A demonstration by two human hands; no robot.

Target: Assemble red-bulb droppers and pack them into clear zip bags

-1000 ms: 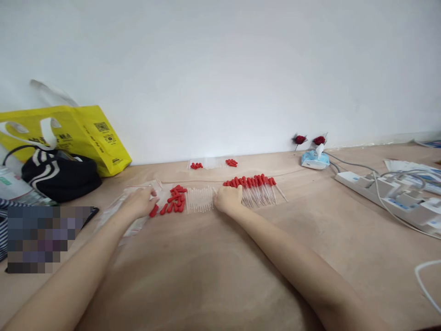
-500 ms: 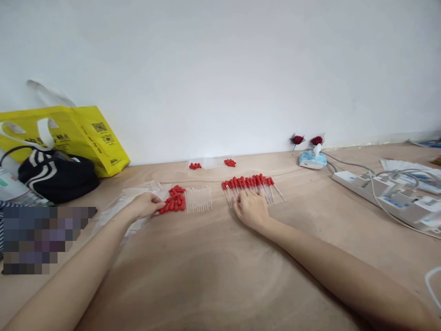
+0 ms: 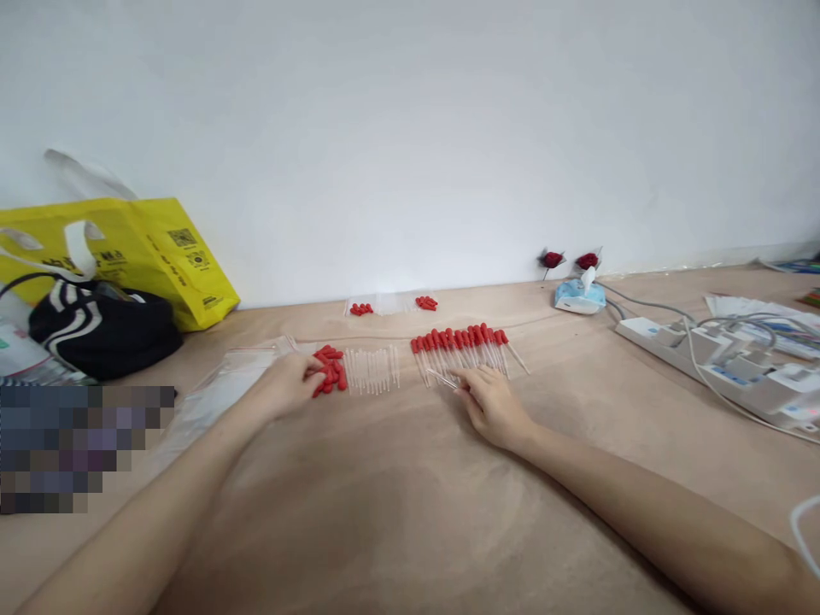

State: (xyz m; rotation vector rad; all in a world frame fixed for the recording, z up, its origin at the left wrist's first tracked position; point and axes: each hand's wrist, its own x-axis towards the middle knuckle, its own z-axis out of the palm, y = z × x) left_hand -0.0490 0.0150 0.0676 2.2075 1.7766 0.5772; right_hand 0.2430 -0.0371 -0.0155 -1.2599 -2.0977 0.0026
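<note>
My left hand (image 3: 291,382) reaches into a pile of red rubber bulbs (image 3: 333,376), its thumb and fingers closing around one at the pile's left side. Just right of the pile lies a row of loose thin clear tubes (image 3: 372,371). My right hand (image 3: 496,407) pinches a thin clear tube (image 3: 442,378), which points left and away from me. Beyond that hand, a row of droppers (image 3: 461,339) lies side by side, red bulbs at the far end and clear stems toward me. My right hand partly covers some stems.
Plastic zip bags (image 3: 224,384) lie under my left forearm. Small red bulbs (image 3: 426,303) rest on another bag by the wall. A tissue pack (image 3: 580,297) and a power strip (image 3: 717,367) with cables are right; a yellow bag (image 3: 198,290) and black pouch (image 3: 115,333) are left.
My right hand has drawn back slightly from the dropper row, and a clear tube now shows in its fingers. My left hand has moved right, further over the red bulbs.
</note>
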